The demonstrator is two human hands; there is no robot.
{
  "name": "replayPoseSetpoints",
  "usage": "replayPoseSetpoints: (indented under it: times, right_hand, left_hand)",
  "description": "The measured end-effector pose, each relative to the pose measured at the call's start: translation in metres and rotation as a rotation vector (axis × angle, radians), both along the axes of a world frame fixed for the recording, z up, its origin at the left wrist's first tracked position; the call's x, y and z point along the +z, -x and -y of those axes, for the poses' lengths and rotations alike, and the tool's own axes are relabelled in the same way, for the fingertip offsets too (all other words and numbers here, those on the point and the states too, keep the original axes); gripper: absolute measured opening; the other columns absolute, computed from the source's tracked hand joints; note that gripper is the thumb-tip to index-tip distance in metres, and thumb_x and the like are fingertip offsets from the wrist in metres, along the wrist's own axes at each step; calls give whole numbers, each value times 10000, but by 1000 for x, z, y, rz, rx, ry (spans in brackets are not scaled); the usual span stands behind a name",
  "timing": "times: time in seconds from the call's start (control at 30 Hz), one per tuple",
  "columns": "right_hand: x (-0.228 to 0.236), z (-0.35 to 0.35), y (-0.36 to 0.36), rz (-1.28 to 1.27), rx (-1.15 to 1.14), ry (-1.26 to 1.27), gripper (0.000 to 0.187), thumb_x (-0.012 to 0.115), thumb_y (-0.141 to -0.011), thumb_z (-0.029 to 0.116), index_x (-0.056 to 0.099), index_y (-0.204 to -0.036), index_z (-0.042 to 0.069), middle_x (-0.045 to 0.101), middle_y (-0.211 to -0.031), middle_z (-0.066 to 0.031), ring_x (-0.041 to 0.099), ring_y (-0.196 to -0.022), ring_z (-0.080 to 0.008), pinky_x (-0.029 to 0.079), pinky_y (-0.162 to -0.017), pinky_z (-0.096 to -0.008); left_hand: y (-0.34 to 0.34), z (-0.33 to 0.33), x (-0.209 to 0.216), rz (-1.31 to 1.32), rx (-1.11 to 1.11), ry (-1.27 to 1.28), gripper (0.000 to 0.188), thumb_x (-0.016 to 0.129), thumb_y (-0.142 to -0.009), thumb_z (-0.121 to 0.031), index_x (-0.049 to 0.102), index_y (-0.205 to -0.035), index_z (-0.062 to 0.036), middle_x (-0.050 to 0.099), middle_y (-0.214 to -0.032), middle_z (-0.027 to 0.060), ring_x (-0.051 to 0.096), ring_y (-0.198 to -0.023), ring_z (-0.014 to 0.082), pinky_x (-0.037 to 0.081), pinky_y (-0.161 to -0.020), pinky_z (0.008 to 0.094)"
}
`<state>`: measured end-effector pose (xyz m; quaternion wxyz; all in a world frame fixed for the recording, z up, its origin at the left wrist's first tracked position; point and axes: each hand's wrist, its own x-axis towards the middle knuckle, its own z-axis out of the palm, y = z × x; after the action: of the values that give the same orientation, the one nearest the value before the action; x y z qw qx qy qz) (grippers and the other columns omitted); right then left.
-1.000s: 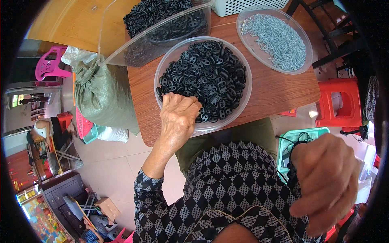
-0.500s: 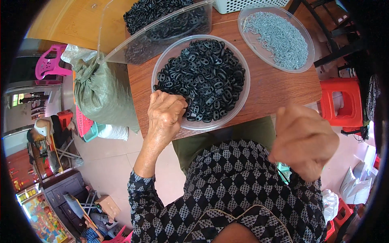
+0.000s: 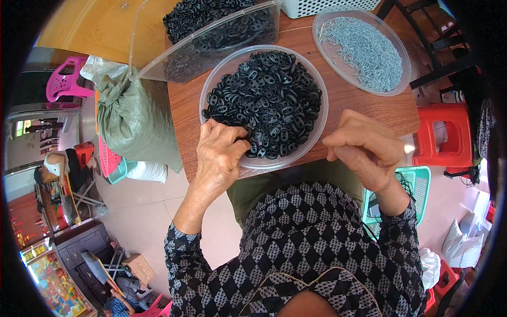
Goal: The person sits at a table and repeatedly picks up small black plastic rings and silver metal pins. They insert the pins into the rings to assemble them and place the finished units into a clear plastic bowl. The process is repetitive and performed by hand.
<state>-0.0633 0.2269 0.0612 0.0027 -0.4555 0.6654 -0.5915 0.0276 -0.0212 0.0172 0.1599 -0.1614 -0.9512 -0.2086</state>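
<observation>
Right hand [image 3: 369, 150] nearer the plain clear bowl [image 3: 285, 162]

Your black oval pieces [image 3: 264, 100], small and glossy, many showing two holes, lie jumbled in a heap inside a round clear bowl [image 3: 280, 161] on the wooden counter [image 3: 346, 95]. Your left fingers [image 3: 232, 134] touch those at the near-left edge.

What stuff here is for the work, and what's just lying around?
Probably for the work:
black two-holed pieces, at the left hand
round clear tub
clear bin with more black pieces
shallow tray
little silvery rods

Just around, it seems:
pink chair
red stool by the table
cardboard box
</observation>
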Motion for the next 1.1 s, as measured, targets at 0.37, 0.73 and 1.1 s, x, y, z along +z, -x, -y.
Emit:
replayPoseSetpoints:
  times: [0.37, 0.73, 1.1]
  right_hand:
    - [-6, 3, -1, -1, -39, -24, 116, 602, -727, -41, 633, -838, -46, 577, -609, -69, 532, -548, -154, 384, -482, -259]
    - [-12, 5, -3, 28, -40, 1, 120, 592, -728, -42, 633, -841, -46, 575, -603, -67, 525, -543, -162, 379, -479, -267]
    - [48, -27, -40, -526, -94, 776, 49, 609, -730, 57, 579, -763, 36, 553, -649, -57, 511, -607, -219, 382, -537, -349]
  left_hand:
    - [15, -12, -7, 30, 112, -70, 192, 704, -602, 15, 625, -771, -25, 606, -719, 55, 540, -696, 210, 372, -700, 345]
    - [22, -26, -14, -21, 63, 121, 166, 630, -607, 0, 558, -755, -27, 491, -682, 88, 490, -658, 239, 336, -685, 361]
    - [21, -28, -17, -102, 48, 126, 148, 556, -597, 17, 554, -744, -4, 457, -632, 87, 485, -620, 244, 350, -663, 363]
